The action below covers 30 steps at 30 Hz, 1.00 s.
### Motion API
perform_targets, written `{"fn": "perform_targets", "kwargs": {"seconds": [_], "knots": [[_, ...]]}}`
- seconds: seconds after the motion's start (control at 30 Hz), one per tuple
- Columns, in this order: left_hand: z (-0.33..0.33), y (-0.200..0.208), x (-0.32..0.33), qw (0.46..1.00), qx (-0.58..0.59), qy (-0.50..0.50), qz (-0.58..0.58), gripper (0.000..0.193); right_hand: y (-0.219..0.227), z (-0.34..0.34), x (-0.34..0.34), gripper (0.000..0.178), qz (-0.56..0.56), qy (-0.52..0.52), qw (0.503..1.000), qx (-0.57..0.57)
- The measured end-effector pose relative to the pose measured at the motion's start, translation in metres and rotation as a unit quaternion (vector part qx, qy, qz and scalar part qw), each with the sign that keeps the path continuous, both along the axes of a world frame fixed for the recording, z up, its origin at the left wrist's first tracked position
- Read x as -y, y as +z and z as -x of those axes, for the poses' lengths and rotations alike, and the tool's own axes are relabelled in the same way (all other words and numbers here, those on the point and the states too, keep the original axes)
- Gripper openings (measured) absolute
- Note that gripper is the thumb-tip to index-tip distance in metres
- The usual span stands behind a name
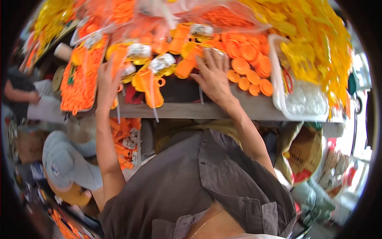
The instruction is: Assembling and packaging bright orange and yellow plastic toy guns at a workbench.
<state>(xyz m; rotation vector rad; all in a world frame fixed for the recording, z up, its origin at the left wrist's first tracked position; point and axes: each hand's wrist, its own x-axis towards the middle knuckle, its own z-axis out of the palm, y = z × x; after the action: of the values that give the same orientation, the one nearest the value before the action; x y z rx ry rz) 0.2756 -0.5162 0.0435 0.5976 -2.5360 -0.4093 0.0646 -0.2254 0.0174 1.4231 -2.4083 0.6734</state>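
Note:
A row of orange-and-yellow plastic gun-shaped pieces with printed white labels lies across the table; thin clear tubes hang from several. My left hand [106,85] is at the row's left end, fingers and thumb around the orange part of one piece [117,59]. Over another orange-and-yellow piece [186,67] farther right, my right hand [215,75] lies with fingers stretched and apart, the fingertips touching its labelled end. Between the hands rests a piece [152,87] with its orange handle toward me. Round orange discs [248,59] are heaped just right of my right hand.
On the left stands a tray of thin orange parts [77,91]. A white bin [280,95] at right holds clear round parts and red-handled scissors [287,81]. Yellow parts [318,40] pile high behind it. Below the table edge sits a box of orange pieces [126,139]. Another person [71,159] is at left.

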Motion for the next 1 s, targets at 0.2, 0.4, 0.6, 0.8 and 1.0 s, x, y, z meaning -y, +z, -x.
{"fn": "perform_targets", "kwargs": {"seconds": [0.2,0.4,0.6,0.8,1.0], "knots": [[-0.009,0.033,-0.047,0.993,-0.023,0.026,-0.116,0.054,0.009,0.000,-0.014,0.051,0.066,0.020,0.996,0.048],[0.004,0.057,-0.106,0.994,-0.001,-0.053,-0.098,0.054,0.021,-0.021,-0.069,0.043,0.134,0.002,0.990,0.052],[0.071,0.040,-0.164,0.963,-0.098,-0.163,-0.191,0.054,0.010,-0.021,-0.123,0.062,0.024,-0.229,0.973,0.020],[0.182,0.010,-0.204,0.973,-0.123,-0.168,-0.102,0.058,-0.020,0.009,-0.116,0.070,-0.040,-0.232,0.972,-0.006],[0.261,-0.003,-0.227,0.994,-0.064,-0.056,0.072,0.062,-0.029,0.067,-0.073,0.068,-0.017,-0.240,0.968,-0.067]]}}
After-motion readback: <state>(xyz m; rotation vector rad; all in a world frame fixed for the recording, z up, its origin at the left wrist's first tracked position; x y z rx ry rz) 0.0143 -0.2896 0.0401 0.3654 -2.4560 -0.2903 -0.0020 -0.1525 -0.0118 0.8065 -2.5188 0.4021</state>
